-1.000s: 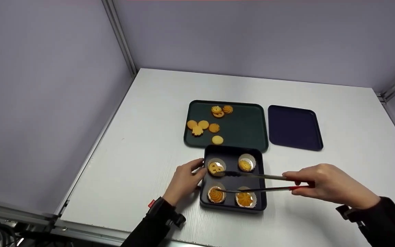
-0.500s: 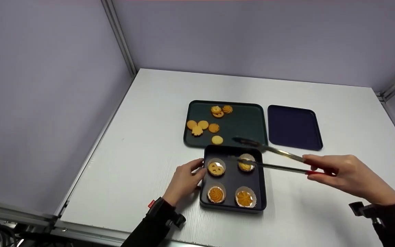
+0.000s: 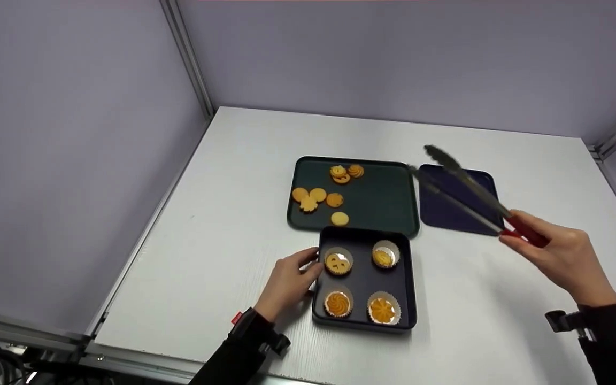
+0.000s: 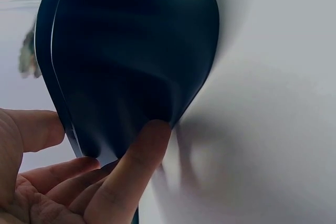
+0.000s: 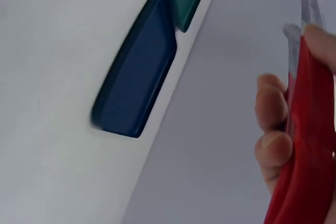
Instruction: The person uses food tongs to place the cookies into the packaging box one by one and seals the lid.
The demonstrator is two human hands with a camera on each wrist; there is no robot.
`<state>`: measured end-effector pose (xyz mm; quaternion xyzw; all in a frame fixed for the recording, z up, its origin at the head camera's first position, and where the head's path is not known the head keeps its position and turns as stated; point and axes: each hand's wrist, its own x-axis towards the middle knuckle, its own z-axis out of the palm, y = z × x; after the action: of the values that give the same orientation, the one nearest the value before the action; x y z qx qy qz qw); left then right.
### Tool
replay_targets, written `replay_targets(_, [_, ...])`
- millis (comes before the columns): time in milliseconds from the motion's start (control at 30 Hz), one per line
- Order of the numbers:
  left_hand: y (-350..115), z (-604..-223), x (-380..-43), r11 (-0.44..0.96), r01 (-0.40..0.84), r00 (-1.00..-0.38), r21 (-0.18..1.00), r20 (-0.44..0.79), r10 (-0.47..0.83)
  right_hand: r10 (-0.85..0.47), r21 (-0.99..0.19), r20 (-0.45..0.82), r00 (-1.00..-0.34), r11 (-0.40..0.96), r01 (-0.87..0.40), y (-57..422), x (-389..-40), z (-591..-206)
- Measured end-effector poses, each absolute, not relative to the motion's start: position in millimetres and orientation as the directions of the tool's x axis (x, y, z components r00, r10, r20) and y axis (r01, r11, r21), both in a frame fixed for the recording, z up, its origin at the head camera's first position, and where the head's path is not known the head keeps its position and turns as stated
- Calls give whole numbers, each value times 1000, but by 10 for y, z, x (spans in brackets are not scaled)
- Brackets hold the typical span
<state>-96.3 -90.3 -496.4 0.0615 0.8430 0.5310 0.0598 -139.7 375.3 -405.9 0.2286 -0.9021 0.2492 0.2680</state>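
Observation:
My right hand (image 3: 564, 251) grips metal tongs (image 3: 474, 187) by their red handles, which show large in the right wrist view. The tongs are spread, with nothing between their tips, and overlap the small navy tray (image 3: 457, 219). My left hand (image 3: 289, 280) holds the left wall of a deep dark square pan (image 3: 364, 323), thumb at the rim and fingers along the outside. In the pan sit paper cups with cookies: a face-like one (image 3: 338, 263), a pale swirled one (image 3: 383, 259), an orange swirl (image 3: 337, 305) and a flower-shaped one (image 3: 382, 310).
A dark green tray (image 3: 383, 198) lies directly behind the pan, with several cookies (image 3: 308, 203) on its left half and a round one (image 3: 339, 218) near its front rim. The white table (image 3: 222, 224) meets grey-lilac walls (image 3: 393, 64) at the back and sides.
My right hand has drawn the tongs up and to the right, from over the pan's cookies to over the navy tray. The left hand and pan have stayed put.

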Motion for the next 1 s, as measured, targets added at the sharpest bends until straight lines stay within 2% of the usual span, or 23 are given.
replay_targets(67, [-903,-4963,-962,430,43,-986,902,-32,165,-201,-361,587,-785,803,-475,3811,-1415,-4093])
replay_targets(233, [-908,-4960,-957,431,37,-986,901,-37,161,-7,-443,454,-891,866,-233,3947,-1434,-4175])
replay_targets(400, [-904,-4961,-951,432,32,-986,901,-41,159,111,-451,369,-923,890,-73,4090,-1486,-4264])
replay_targets(733, [-894,-4952,-947,437,18,-986,900,-55,156,190,-399,304,-934,915,56,4392,-1603,-4482])
replay_targets(1000, [-903,-4950,-945,442,12,-987,897,-60,148,164,-363,290,-943,930,50,4574,-1657,-4650])
